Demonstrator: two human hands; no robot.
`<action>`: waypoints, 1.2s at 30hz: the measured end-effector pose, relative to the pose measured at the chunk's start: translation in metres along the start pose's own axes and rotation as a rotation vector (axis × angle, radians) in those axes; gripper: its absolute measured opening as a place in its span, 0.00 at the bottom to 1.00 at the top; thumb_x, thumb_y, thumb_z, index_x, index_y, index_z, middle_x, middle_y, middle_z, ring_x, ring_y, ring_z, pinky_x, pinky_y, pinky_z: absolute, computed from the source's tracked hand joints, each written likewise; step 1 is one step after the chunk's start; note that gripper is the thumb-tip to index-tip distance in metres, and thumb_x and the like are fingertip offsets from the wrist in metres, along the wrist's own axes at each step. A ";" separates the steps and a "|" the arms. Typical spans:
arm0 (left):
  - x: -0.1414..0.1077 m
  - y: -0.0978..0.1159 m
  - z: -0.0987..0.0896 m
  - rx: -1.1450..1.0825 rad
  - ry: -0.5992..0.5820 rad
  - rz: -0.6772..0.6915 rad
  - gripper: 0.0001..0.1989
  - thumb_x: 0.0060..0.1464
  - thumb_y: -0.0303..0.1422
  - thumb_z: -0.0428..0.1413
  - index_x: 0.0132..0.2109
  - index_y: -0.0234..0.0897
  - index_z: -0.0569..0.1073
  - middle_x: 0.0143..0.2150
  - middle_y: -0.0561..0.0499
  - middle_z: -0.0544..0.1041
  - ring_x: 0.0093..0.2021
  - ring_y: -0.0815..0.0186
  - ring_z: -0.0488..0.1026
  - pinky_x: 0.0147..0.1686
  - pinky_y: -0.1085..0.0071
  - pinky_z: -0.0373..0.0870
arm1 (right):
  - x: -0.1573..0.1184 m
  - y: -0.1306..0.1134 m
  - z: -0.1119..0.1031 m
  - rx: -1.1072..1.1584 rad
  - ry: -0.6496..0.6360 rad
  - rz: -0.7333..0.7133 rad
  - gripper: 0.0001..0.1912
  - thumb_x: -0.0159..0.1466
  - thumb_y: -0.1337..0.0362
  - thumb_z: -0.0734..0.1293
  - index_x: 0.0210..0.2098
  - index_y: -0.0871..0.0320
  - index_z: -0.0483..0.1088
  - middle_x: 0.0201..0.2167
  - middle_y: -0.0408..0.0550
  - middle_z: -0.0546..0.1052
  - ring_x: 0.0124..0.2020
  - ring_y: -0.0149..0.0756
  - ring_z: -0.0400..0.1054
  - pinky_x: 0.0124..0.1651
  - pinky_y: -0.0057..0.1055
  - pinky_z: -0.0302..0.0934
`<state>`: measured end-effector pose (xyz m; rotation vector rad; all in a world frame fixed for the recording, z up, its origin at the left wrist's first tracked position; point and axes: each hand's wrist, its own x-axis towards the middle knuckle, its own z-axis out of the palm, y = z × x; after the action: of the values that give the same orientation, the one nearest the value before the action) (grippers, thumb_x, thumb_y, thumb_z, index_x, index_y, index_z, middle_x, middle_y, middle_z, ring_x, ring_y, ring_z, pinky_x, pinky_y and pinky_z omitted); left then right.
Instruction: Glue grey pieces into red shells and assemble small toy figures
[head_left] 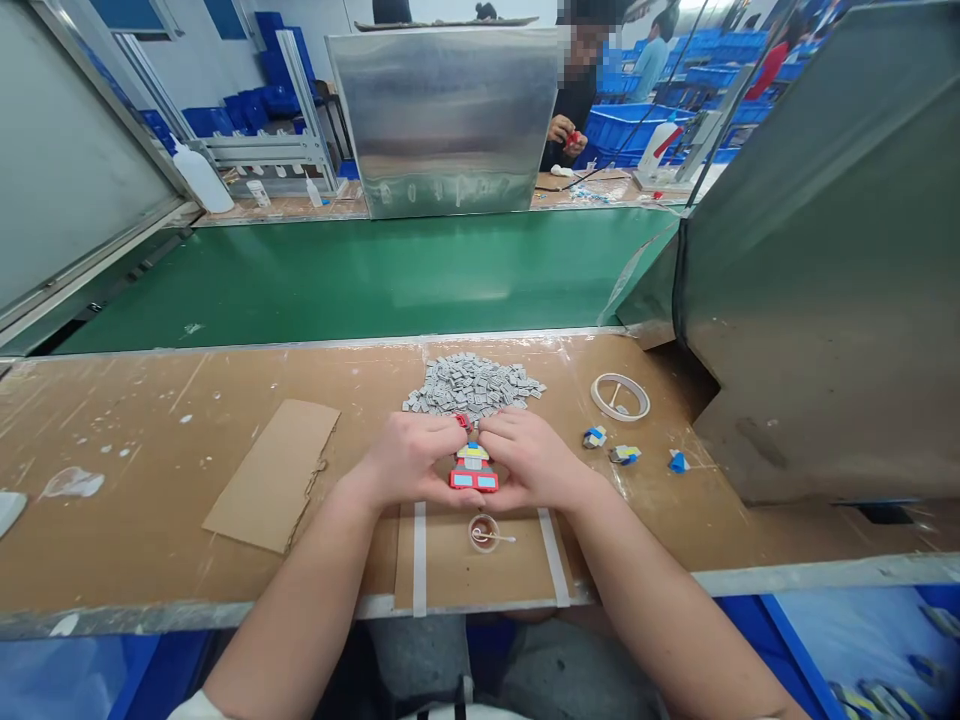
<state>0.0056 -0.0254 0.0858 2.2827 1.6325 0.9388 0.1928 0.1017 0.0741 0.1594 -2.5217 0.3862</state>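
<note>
Between my two hands is a small red toy figure [473,478] with grey, yellow and light-blue parts, like a toy robot. My left hand [411,455] grips its left side, fingers curled at the top and thumb beneath. Curled the same way, my right hand [532,458] grips the right side. The fingers hide part of the figure's upper body. Just beyond the hands lies a heap of small grey flat pieces [476,382]. Below them, a small round cup [484,534] with a cotton swab [502,539] in it stands on a taped cardboard sheet [517,575].
A tape roll [621,397] and small blue-yellow pieces [625,455] lie to the right. A cardboard piece [274,475] lies left. Beyond the bench runs a green belt [360,275]; a metal panel [450,120] stands behind it. A co-worker's hands [566,135] hold something red.
</note>
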 end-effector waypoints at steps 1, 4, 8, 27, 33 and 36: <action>0.000 0.000 0.000 0.010 0.012 0.012 0.32 0.57 0.63 0.57 0.27 0.40 0.59 0.23 0.55 0.62 0.24 0.68 0.57 0.27 0.67 0.46 | 0.000 -0.001 0.000 0.019 -0.001 -0.004 0.20 0.69 0.49 0.65 0.29 0.54 0.59 0.26 0.42 0.67 0.27 0.34 0.56 0.34 0.34 0.47; -0.002 0.000 0.002 0.038 0.054 0.076 0.31 0.57 0.60 0.59 0.26 0.40 0.58 0.22 0.55 0.60 0.23 0.68 0.55 0.27 0.66 0.45 | -0.001 -0.001 0.000 0.052 -0.006 -0.027 0.18 0.68 0.52 0.66 0.28 0.53 0.58 0.26 0.41 0.66 0.27 0.34 0.56 0.35 0.34 0.48; -0.004 -0.001 0.006 0.052 0.076 0.098 0.31 0.55 0.62 0.59 0.26 0.41 0.60 0.22 0.56 0.59 0.23 0.68 0.53 0.27 0.66 0.46 | -0.004 0.000 -0.002 0.052 -0.002 -0.058 0.20 0.66 0.51 0.69 0.27 0.52 0.57 0.25 0.41 0.65 0.28 0.35 0.56 0.35 0.35 0.48; -0.005 0.004 0.029 -0.170 0.186 -0.018 0.36 0.55 0.71 0.46 0.24 0.43 0.52 0.19 0.57 0.49 0.21 0.66 0.47 0.27 0.64 0.47 | -0.011 -0.001 0.009 0.198 0.045 -0.002 0.30 0.71 0.35 0.60 0.27 0.52 0.57 0.27 0.44 0.65 0.28 0.36 0.56 0.35 0.36 0.52; -0.003 0.006 0.028 -0.196 0.195 0.007 0.35 0.59 0.68 0.46 0.25 0.42 0.53 0.20 0.56 0.52 0.22 0.67 0.48 0.27 0.65 0.45 | -0.010 -0.001 0.011 0.253 0.067 0.026 0.31 0.72 0.35 0.57 0.26 0.53 0.56 0.26 0.44 0.66 0.28 0.35 0.57 0.35 0.35 0.52; 0.000 0.003 0.026 -0.203 0.168 -0.050 0.36 0.57 0.70 0.46 0.23 0.42 0.55 0.20 0.55 0.54 0.22 0.67 0.50 0.26 0.65 0.46 | -0.009 0.004 0.015 0.285 0.101 0.025 0.31 0.73 0.35 0.56 0.27 0.53 0.56 0.25 0.43 0.64 0.27 0.34 0.57 0.34 0.35 0.51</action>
<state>0.0236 -0.0210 0.0671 2.0687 1.5675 1.2513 0.1919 0.1011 0.0562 0.2124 -2.3612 0.7452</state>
